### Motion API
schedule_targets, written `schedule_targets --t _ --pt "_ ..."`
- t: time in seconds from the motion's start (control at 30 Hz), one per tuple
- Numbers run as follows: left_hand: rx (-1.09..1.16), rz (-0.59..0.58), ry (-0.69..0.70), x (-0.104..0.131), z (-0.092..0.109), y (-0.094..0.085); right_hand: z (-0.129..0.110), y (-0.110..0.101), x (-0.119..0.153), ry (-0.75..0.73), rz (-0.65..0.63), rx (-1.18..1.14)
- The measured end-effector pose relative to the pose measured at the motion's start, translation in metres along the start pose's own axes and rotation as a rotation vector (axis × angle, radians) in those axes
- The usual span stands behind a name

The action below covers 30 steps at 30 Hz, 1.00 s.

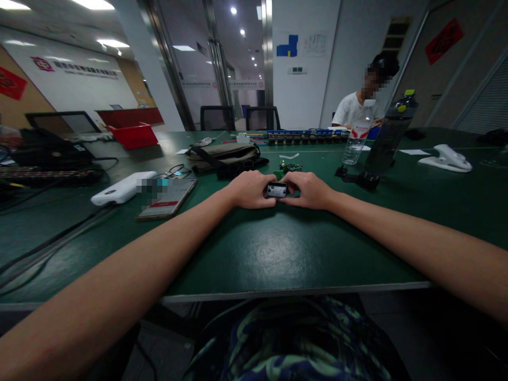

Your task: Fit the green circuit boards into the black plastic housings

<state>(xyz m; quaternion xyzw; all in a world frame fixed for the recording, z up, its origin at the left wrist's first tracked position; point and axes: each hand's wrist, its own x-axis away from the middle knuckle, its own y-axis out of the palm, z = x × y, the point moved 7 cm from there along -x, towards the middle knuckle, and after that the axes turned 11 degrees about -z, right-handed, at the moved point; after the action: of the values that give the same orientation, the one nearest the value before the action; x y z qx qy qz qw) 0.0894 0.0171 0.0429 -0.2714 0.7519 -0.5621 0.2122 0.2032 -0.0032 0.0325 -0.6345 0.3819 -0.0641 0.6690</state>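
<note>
Between my two hands is a small black-rimmed rectangular module [277, 189] with a pale, greyish face turned toward me. My left hand [253, 189] pinches its left end between thumb and fingers. At the right end, the fingers and thumb of my right hand [311, 190] close on it too. Both hands rest low over the green tabletop [270, 248]. Just beyond them lie green circuit boards [291, 166], partly hidden behind my fingers. What exactly the module is, I cannot make out.
To the left lie a phone [169, 198] and a white power bank [124, 188] with cables. A bag [226, 156] sits behind my left hand. On the right stand a water bottle [357, 138], a dark bottle [391, 140] and a white clamp [448, 159]. A person [353, 111] sits across the table.
</note>
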Motion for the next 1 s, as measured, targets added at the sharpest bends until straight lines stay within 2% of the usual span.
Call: schedule_targets --t 1.0 --pt "-0.012 0.018 -0.028 0.0003 -0.0009 -0.0019 -0.0015 -0.0005 0.0008 -0.035 0.027 0.015"
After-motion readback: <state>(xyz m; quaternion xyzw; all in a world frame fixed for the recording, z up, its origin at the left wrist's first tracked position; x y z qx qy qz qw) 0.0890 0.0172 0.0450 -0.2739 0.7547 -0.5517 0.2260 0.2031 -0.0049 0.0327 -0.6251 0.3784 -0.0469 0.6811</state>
